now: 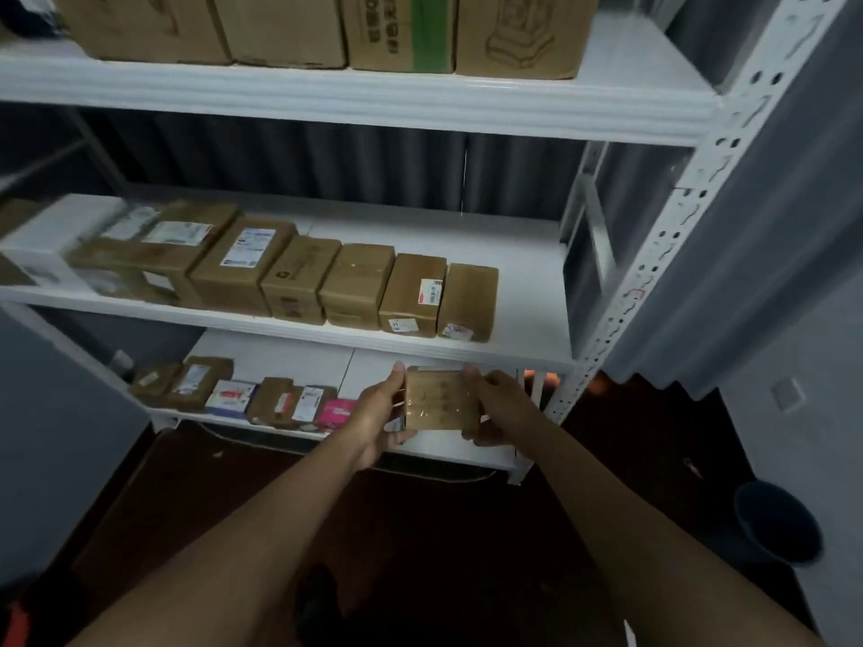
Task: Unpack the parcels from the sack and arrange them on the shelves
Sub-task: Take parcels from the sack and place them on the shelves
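A small brown taped cardboard parcel (441,399) is held between both my hands in front of the lowest shelf (448,448). My left hand (380,413) grips its left side, with the thumb up along the edge. Its right side is held by my right hand (497,408), fingers curled over the top corner. The middle shelf (523,273) carries a row of several brown parcels (359,284) standing side by side, with bare board to their right. Several smaller parcels (280,399) lie on the left of the lowest shelf. No sack is in view.
The top shelf (355,105) holds large cardboard boxes (289,30). A perforated white upright (691,217) marks the rack's right end. A dark round bin (777,525) stands on the dark floor at the right. Grey corrugated wall lies behind the rack.
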